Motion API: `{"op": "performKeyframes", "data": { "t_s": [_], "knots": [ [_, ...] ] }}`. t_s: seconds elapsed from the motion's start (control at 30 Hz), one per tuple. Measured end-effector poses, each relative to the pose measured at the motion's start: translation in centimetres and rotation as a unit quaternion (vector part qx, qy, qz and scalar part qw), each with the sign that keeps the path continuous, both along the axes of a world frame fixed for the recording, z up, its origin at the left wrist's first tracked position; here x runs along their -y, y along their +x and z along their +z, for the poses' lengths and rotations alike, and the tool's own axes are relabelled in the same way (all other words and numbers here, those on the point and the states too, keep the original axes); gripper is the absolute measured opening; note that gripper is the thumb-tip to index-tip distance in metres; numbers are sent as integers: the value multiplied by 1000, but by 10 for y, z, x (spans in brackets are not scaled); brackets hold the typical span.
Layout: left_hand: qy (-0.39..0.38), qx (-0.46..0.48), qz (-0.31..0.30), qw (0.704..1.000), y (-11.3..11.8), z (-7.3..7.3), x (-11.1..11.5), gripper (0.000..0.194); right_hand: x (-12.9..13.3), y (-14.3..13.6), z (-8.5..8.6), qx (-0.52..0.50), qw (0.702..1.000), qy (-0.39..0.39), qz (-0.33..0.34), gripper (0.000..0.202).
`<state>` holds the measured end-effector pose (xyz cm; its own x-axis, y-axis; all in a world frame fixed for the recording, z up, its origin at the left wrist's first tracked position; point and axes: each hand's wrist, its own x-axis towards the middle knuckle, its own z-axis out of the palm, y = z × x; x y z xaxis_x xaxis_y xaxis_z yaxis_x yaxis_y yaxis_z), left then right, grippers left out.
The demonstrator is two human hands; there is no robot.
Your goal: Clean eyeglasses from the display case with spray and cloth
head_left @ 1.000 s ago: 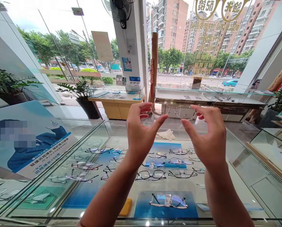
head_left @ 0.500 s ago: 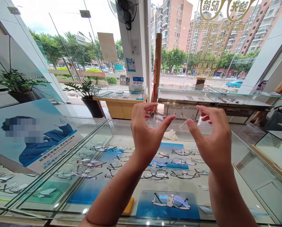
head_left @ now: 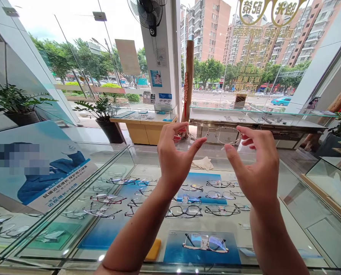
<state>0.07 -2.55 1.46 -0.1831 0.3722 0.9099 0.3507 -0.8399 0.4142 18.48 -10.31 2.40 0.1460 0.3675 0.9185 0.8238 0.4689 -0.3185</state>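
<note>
A pair of thin-rimmed glasses (head_left: 212,130) is held up in the air above the far edge of the glass display case (head_left: 130,149). My left hand (head_left: 177,152) grips its left end, fingers behind and thumb in front. At the other end, my right hand (head_left: 253,160) has its fingertips on the frame, the thumb near the lower rim. Below, inside the case, lie several rows of eyeglasses, among them a black pair (head_left: 184,211). A metal-framed pair (head_left: 206,242) rests on a blue card (head_left: 173,252) near the front.
A printed sign (head_left: 39,168) stands on the case at the left. A crumpled cloth (head_left: 203,163) lies toward the back. Beyond are a wooden counter (head_left: 142,133), potted plants (head_left: 102,109), a wooden post (head_left: 189,76) and another glass case (head_left: 330,183) at the right.
The held glasses have turned slightly and shifted a little left between my hands. My view has moved slightly, so the surroundings sit a bit further left.
</note>
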Motion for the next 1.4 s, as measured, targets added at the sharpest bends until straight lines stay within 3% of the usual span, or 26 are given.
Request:
{"op": "performKeyframes", "data": {
  "t_s": [0.47,0.73,1.0,1.4],
  "knots": [
    [172,-2,118,978,2,-7,-10,58,-12,3,-6,0,1000,9,-6,35],
    [202,-11,122,972,3,-6,-8,61,-14,5,-7,2,1000,-2,-8,36],
    [120,20,41,992,3,-9,-21,56,-9,-1,-3,-12,999,38,-2,33],
    [18,80,-80,993,7,-15,-29,57,-6,-10,-3,-22,998,57,13,32]
  ]
}}
